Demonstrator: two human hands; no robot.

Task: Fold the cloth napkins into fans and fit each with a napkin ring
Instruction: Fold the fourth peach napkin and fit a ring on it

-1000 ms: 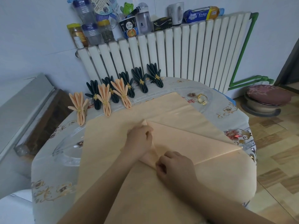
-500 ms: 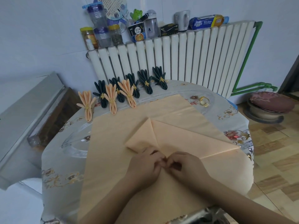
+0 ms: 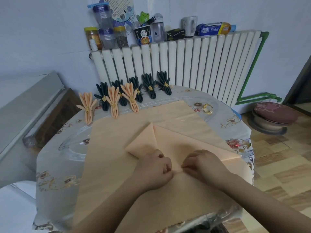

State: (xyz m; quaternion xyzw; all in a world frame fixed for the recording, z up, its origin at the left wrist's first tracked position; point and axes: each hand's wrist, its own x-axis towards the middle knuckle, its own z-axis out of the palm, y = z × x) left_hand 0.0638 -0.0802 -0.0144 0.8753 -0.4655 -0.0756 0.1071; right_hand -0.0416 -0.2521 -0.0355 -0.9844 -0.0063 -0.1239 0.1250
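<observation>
- The left hand (image 3: 155, 167) and right hand (image 3: 204, 163) meet at the near point of the folded peach napkin (image 3: 170, 142), fingers curled and pinching a small gather of cloth between them.
- That napkin lies on larger peach cloth spread over the round table (image 3: 55, 162).
- It looks light, soft and limp; pleats will likely slip unless pinched low at the folds.
- Gold napkin rings (image 3: 207, 108) sit well apart, beyond the cloth.
- Finished fans (image 3: 131, 96) line the far edge.

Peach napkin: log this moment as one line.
step: pleating | left hand: pinches peach napkin | right hand: pinches it | gold rings: loose, far right
</observation>
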